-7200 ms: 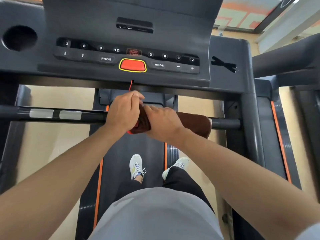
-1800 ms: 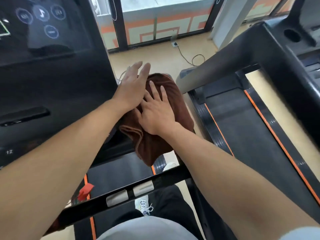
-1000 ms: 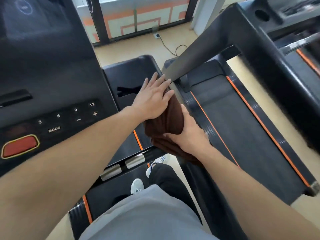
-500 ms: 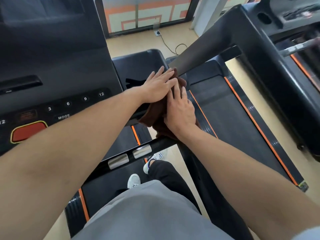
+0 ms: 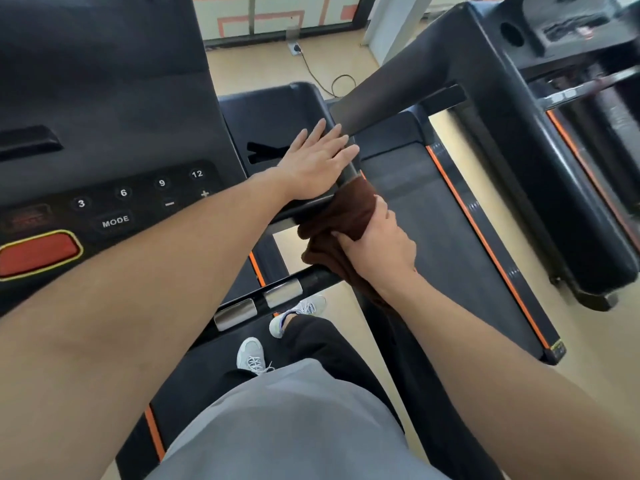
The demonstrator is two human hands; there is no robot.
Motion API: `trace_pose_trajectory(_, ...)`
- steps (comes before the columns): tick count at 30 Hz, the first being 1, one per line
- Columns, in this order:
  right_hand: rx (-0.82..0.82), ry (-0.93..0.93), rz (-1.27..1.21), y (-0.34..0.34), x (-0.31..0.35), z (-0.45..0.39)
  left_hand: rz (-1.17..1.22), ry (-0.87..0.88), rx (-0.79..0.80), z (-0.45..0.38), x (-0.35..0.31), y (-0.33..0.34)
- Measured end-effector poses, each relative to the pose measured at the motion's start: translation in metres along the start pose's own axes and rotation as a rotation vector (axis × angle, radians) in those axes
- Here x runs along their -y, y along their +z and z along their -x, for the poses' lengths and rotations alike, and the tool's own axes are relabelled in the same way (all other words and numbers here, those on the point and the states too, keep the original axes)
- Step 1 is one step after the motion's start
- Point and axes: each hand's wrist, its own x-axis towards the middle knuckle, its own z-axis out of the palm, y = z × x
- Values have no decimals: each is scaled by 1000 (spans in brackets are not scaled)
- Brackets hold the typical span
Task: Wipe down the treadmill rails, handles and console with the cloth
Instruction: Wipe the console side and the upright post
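Cloth (image 5: 341, 220) bunched at console (image 5: 277, 109) right front corner, over the upright | right hand (image 5: 377, 251) fingers (image 5: 341, 235) clenched round cloth | left hand (image 5: 317, 161) flat on console, fingers straight, just above cloth

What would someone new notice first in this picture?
Probably the two hands mid-frame: the right hand grips a dark brown cloth against the black treadmill's right side rail, while the left hand lies flat on the console's right wing. At far left, the red oval button with yellow rim stands out on the dark panel.
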Motion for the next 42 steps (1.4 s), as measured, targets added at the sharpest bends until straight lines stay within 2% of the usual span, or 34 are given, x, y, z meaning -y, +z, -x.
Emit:
trace_pose_trajectory(3,-157,-175,106,12,27,-20,-24,-11,-9,1,0,0)
trace_pose_trajectory(6,-276,-419,270,19,33,-35,90,-19,6,0,-1,-3)
trace_pose_trajectory(9,-250,-558,326,16,31,-42,199,-47,-24,-4,1,-6)
trace_pose_trajectory(14,-177,-535,214,13,30,-41,133,-44,-104,-2,-7,-2)
trace_pose_trajectory(19,110,-160,-171,-10,7,-36,137,-94,-83,11,-17,-4)
trace_pose_trajectory(21,244,-122,-403,-16,-12,-31,240,-125,-90,22,-31,-1)
trace_pose_trajectory(24,459,-137,-677,-17,-46,-15,209,-42,-78,40,-60,18)
trace_pose_trajectory(27,674,-111,-663,-22,-82,15,176,48,-58,55,-85,53)
trace_pose_trajectory(30,785,-56,-620,-30,-121,54,188,77,-71,76,-97,100)
trace_pose_trajectory(32,767,-18,-575,-27,-148,83,194,76,-133,93,-100,134)
trace_pose_trajectory(36,655,-1,-430,-14,-195,141,275,19,-412,141,-115,207)
trace_pose_trajectory(39,544,-97,-257,-6,-223,190,498,-141,-572,187,-143,262)
trace_pose_trajectory(42,323,-189,75,18,-240,254,765,-317,-610,230,-178,310)
